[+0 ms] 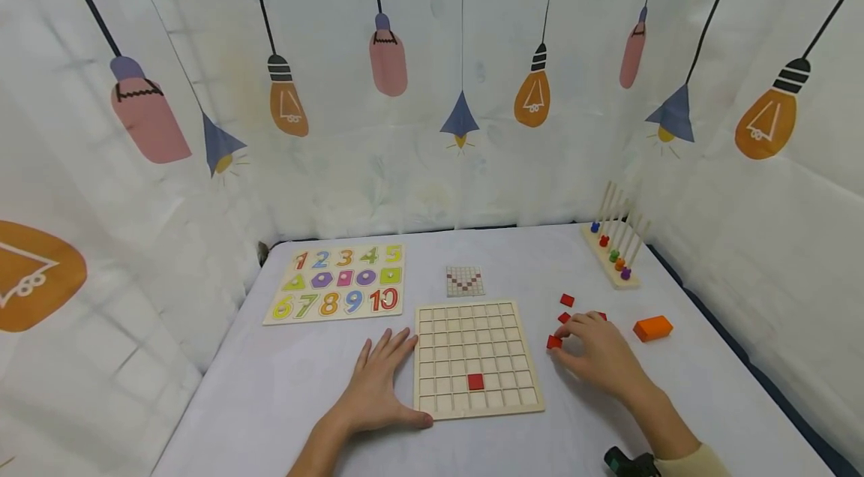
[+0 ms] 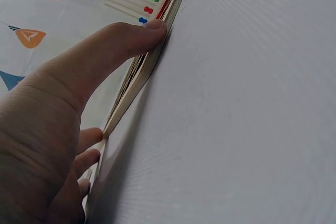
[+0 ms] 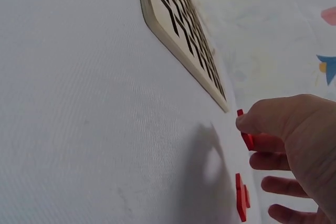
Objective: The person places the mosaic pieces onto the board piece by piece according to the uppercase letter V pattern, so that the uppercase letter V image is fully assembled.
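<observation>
A wooden grid board (image 1: 442, 358) lies on the white table with one red square tile (image 1: 475, 382) in a lower cell. My left hand (image 1: 379, 392) steadies this board, its fingers spread along the left side and the thumb (image 2: 149, 31) pressed at the near corner. Right of the board, my right hand (image 1: 601, 353) pinches another red tile (image 3: 245, 132) between thumb and index finger, the other fingers spread. Loose red tiles (image 1: 567, 300) lie around that hand, some partly hidden behind it. One more red tile (image 3: 241, 198) shows below the fingers in the right wrist view.
Behind the board lies a small pattern card (image 1: 464, 281). At the back left is a number and shape puzzle (image 1: 335, 283). A pegged bead stand (image 1: 610, 256) occupies the back right, with an orange block (image 1: 652, 328) nearer. Lamp-printed curtains (image 1: 432, 184) enclose the table.
</observation>
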A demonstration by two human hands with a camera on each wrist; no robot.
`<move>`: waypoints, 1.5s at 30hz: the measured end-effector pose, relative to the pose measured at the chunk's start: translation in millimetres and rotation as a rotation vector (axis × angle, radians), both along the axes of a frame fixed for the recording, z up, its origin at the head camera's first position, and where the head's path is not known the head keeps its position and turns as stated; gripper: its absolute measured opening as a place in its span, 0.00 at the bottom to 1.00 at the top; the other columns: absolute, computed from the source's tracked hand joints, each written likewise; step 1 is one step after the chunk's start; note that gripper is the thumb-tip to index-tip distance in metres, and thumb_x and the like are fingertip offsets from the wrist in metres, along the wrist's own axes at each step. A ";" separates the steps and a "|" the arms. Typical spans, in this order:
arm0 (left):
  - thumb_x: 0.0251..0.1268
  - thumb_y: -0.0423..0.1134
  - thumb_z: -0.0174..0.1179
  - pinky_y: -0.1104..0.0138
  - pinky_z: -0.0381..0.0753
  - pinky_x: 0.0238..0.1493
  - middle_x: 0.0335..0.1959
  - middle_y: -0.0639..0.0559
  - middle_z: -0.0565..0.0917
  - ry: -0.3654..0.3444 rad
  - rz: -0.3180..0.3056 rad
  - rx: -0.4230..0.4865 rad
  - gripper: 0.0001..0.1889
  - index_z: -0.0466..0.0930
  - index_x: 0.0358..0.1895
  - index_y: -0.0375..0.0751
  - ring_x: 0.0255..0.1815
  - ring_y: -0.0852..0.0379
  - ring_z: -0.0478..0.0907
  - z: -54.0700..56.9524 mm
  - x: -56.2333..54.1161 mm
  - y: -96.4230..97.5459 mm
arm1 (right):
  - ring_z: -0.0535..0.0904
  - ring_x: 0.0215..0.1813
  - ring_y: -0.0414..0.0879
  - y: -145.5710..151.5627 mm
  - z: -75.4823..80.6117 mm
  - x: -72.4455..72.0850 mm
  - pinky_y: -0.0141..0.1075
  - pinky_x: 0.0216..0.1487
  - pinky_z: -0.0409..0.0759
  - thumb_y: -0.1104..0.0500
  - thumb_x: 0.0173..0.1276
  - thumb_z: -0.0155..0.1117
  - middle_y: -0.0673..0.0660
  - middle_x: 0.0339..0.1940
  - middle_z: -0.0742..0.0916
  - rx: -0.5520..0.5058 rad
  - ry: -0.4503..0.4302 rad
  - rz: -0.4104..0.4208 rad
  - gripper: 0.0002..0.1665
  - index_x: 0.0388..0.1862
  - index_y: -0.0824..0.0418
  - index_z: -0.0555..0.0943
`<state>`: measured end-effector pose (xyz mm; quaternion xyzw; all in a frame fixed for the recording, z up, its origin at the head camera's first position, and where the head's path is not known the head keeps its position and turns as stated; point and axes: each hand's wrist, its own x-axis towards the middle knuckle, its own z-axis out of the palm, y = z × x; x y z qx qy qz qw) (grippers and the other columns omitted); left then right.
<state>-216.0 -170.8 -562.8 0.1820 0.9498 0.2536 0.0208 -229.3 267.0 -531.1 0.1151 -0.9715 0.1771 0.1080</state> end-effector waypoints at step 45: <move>0.27 0.85 0.80 0.32 0.38 0.92 0.92 0.55 0.62 0.007 -0.009 0.015 0.76 0.64 0.89 0.56 0.95 0.40 0.49 1.9 1.1 -1.2 | 0.81 0.56 0.41 -87.4 -3.4 -0.4 0.44 0.57 0.85 0.42 0.64 0.85 0.40 0.48 0.92 0.015 0.007 0.159 0.12 0.42 0.42 0.93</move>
